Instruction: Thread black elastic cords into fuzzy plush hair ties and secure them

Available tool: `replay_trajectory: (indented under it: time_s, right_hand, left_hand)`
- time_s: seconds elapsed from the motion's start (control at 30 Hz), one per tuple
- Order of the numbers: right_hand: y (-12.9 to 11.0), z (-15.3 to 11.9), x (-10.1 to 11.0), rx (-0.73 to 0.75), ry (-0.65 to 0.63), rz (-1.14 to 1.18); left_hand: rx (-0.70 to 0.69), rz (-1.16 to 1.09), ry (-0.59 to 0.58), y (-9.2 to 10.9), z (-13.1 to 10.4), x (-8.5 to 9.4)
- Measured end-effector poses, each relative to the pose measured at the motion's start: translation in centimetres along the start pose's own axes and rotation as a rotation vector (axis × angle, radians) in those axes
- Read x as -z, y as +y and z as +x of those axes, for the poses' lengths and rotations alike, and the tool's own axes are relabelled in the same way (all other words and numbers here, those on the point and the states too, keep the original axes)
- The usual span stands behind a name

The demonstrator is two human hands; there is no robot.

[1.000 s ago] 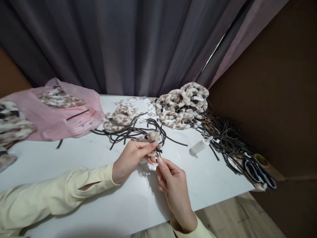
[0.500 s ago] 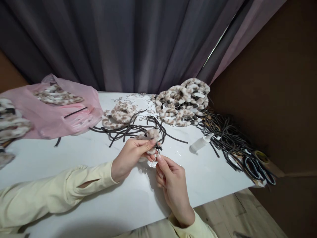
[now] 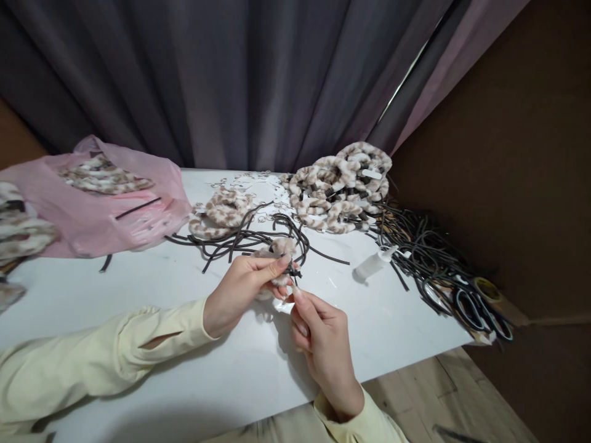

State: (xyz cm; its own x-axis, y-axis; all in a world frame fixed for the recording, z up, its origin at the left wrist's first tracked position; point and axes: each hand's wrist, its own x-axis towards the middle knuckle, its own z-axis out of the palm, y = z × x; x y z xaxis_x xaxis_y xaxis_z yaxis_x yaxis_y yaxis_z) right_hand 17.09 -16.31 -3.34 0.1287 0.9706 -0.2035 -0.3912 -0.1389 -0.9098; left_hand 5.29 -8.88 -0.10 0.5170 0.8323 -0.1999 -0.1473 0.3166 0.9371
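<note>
My left hand point(image 3: 244, 288) pinches a brown-and-white furry piece point(image 3: 282, 247) above the white table, thumb on top. A dark band or cord end shows beside the fingertips. Just right of and below it, my right hand point(image 3: 323, 335) is closed, thumb against forefinger, on a thin dark strand by the furry piece; its far end is hidden by the fingers. Black cords point(image 3: 240, 241) lie loosely behind both hands. A furry coil point(image 3: 228, 209) rests behind these cords.
A pink plastic bag point(image 3: 83, 218) with furry pieces lies at the left. Furry loops point(image 3: 341, 184) are heaped at the back. On the right are a translucent bottle point(image 3: 372, 266), tangled black cords point(image 3: 425, 246) and scissors point(image 3: 471, 311). Small metal rings point(image 3: 265, 216) lie near the back.
The view has shifted slightly. My right hand has moved a little to the right, and my left hand keeps its hold on the furry piece.
</note>
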Motion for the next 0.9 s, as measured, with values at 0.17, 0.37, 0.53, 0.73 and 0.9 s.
replay_trajectory:
  time_s: [0.17, 0.37, 0.53, 0.73, 0.9]
  right_hand:
    - [-0.08, -0.06, 0.00, -0.007, 0.006, 0.007]
    - [-0.44, 0.17, -0.08, -0.111, -0.006, 0.052]
    - [-0.47, 0.32, -0.09, -0.092, -0.022, 0.044]
    - [-0.38, 0.27, 0.13, -0.073, -0.043, 0.039]
    - [-0.30, 0.18, 0.12, -0.063, -0.048, 0.083]
  left_hand:
    - [0.010, 0.023, -0.003, 0.15, -0.02, 0.04]
    - [0.019, 0.048, 0.010, 0.27, -0.01, 0.05]
    - [0.020, 0.052, 0.015, 0.30, -0.04, 0.05]
    - [0.028, 0.046, 0.017, 0.18, 0.02, 0.14]
    - [0.022, 0.027, 0.011, 0.03, 0.03, 0.11]
